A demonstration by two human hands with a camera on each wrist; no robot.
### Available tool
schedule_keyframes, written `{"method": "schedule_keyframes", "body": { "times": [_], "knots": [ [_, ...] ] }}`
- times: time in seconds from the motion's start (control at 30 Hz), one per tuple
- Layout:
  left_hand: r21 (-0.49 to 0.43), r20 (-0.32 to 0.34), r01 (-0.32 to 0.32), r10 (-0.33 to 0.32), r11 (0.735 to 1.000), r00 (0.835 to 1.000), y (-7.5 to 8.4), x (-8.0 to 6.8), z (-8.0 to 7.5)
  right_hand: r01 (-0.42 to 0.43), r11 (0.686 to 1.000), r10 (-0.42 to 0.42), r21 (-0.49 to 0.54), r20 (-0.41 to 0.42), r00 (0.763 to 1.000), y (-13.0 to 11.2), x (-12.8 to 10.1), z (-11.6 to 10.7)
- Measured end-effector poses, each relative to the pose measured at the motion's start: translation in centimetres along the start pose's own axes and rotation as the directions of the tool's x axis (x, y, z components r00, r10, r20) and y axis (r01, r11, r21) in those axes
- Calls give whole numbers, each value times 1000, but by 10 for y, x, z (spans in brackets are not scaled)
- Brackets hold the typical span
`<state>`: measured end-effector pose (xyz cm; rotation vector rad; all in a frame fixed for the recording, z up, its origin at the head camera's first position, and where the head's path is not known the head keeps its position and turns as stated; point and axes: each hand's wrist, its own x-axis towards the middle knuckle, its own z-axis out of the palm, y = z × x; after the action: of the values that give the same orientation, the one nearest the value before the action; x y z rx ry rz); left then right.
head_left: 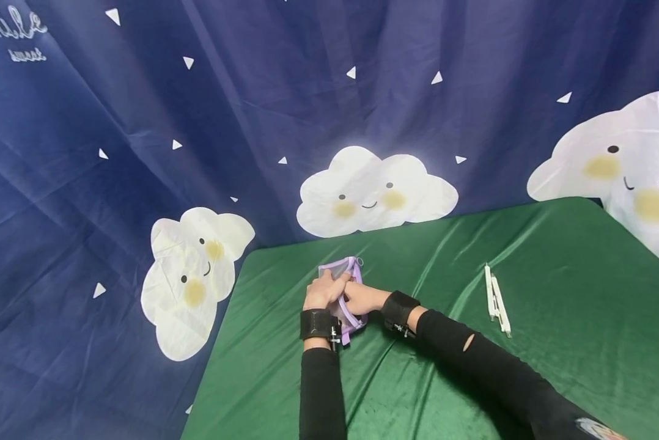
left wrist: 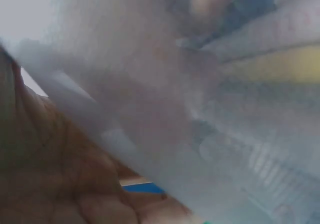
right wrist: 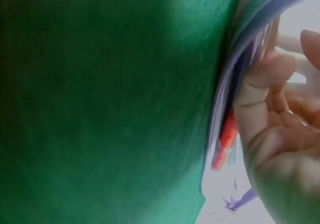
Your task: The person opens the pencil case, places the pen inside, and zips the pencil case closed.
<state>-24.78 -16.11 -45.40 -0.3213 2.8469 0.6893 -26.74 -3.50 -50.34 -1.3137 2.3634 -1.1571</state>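
A see-through pouch with purple trim (head_left: 357, 273) sits on the green cloth, its zip side facing right. My left hand (head_left: 321, 291) grips the pouch from the left, fingers over its upper side and the palm against the clear wall. Through the opening reaches my right hand (head_left: 365, 298), its fingers bent inside the pouch. A red pen (right wrist: 228, 136) lies beside the thumb in the right wrist view, along the inner wall with other slim sticks. I cannot tell whether the right fingers pinch one of them. Blurred contents with a yellow strip (left wrist: 280, 66) show through the wall.
Several slim white pens (head_left: 496, 299) lie together on the green cloth (head_left: 417, 373), to the right of the hands. Behind the table hangs a dark blue curtain (head_left: 285, 79) with white smiling clouds. The cloth has soft folds.
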Motion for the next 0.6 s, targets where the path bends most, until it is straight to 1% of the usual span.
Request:
{"method": "schedule_keyframes", "body": {
  "times": [0.07, 0.13, 0.23, 0.3, 0.4, 0.5, 0.6],
  "knots": [
    [-3, -1, 1, -1, 1000, 1000, -1, 1, -2, -2, 996, 3, 92, -7, 1000, 2, 0, -4],
    [-2, 0, 0, 0, 1000, 1000, -2, 1, -3, -18, 984, 18, 177, 3, 1000, 3, 0, -6],
    [-6, -6, -5, 5, 1000, 1000, -3, 1, -3, -77, 952, 73, 297, 24, 997, 3, -2, -8],
    [-13, -8, -2, 2, 1000, 1000, -4, 1, -2, -113, 932, 103, 345, 48, 994, 3, -3, -9],
    [-18, -11, 0, 0, 1000, 1000, -4, 1, -1, -158, 904, 145, 398, 64, 987, 2, -6, -12],
    [-21, -16, 1, -2, 1000, 1000, -3, 0, 0, -198, 883, 179, 425, 84, 980, 3, -9, -18],
    [-16, -27, -8, 8, 1000, 1000, -2, 0, 0, -224, 887, 199, 405, 103, 975, 4, -13, -27]
  ]
}}
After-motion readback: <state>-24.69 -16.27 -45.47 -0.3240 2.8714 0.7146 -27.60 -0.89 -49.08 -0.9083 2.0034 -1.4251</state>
